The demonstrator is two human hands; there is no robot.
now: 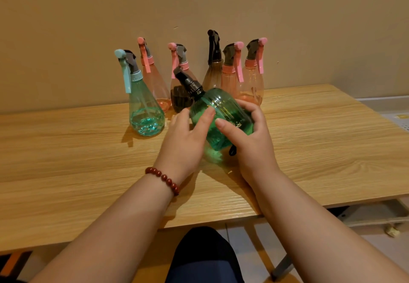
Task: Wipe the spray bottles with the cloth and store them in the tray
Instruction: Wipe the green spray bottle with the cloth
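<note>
- green spray bottle [221, 114] is held tilted over the middle of the table [66, 150] — black nozzle aimed at about 10 o'clock
- left hand [186, 141] grips it from 8 o'clock, thumb on the ribs; right hand [250, 136] from 4 o'clock, fingers curled round it
- teal bottle [146, 110] stands at 9 o'clock, pink bottles [252, 83] at 11 to 1

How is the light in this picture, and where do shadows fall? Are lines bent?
Head view: warm, dim yellowish light; the teal bottle throws a shadow to its lower left on the table; a green glow lies beneath the green bottle; the wide lens slightly bows the table's edges.
</note>
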